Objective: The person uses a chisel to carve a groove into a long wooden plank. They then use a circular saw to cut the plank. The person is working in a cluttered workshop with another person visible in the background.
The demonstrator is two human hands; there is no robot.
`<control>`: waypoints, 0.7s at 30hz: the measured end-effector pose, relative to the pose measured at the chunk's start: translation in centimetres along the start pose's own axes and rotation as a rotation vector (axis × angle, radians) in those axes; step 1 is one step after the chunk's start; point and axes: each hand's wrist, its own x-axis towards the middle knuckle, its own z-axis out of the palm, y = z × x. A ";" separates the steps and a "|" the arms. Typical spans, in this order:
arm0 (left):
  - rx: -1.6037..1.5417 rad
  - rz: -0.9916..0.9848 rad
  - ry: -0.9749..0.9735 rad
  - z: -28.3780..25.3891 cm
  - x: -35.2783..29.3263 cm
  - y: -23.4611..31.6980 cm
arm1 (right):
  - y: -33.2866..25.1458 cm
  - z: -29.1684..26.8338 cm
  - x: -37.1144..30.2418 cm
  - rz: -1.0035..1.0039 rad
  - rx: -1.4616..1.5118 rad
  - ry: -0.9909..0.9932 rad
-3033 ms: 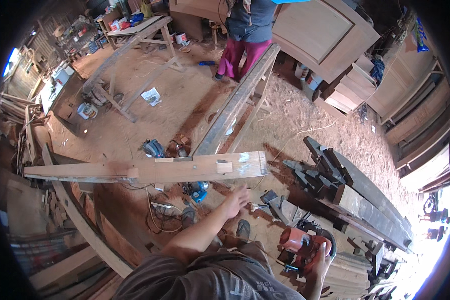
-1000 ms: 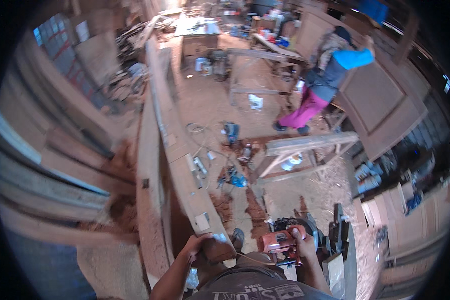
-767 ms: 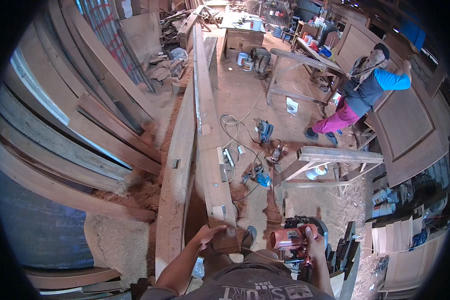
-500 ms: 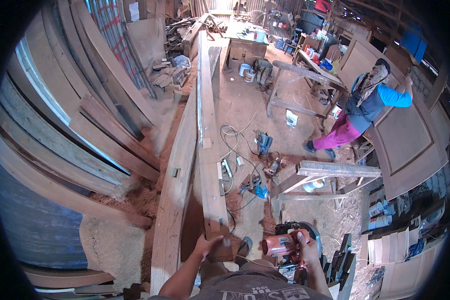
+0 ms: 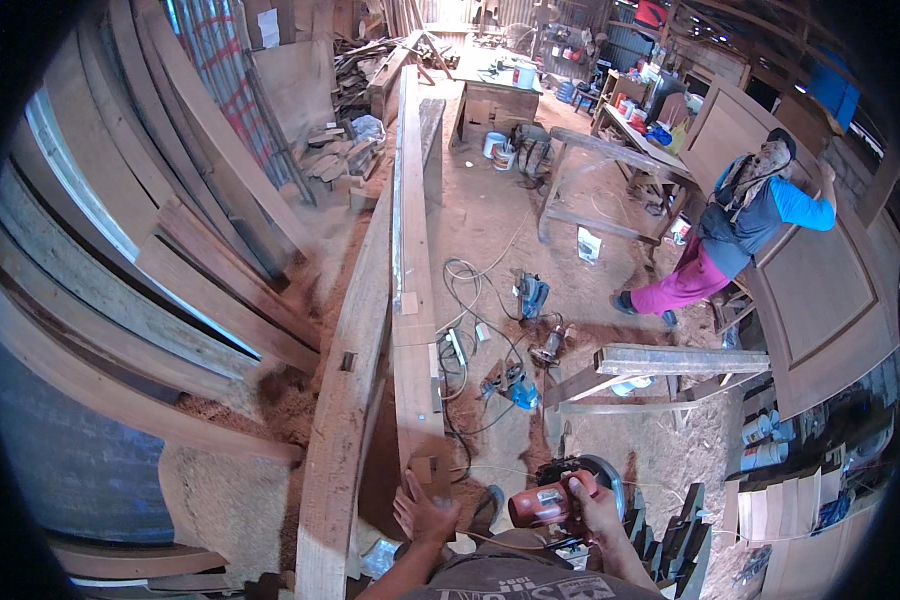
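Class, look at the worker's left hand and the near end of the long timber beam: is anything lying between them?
Nothing visible does. The left hand rests directly on the near end of the long timber beam, with no gap showing. The right hand holds a red power saw off to the beam's right, apart from it.

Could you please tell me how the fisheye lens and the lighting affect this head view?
Head view: black round vignette; the long wooden beam bows and the stacked planks curve near the rim; the sawdust floor is brightly daylit; the left hand and red power tool stay sharp.
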 end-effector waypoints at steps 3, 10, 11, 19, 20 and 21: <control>0.028 -0.044 0.001 0.2 0.5 -1.3 | -1.2 0.1 0.0 0.098 -0.028 -0.035; 0.004 0.002 -0.056 -1.7 4.3 -8.8 | -1.2 -0.8 1.1 0.015 -0.179 -0.068; -0.028 0.044 -0.068 -3.0 4.8 -10.1 | -1.3 -0.7 1.4 0.016 -0.170 -0.091; -0.020 0.076 -0.050 -7.9 7.5 -14.8 | -2.4 0.1 1.7 -0.010 -0.005 -0.158; -0.034 0.031 -0.089 -9.9 7.8 -13.8 | -2.6 -0.3 1.5 -0.009 0.018 -0.167; 0.015 0.043 -0.061 -10.9 7.9 -15.2 | -2.6 0.2 1.2 -0.006 0.051 -0.195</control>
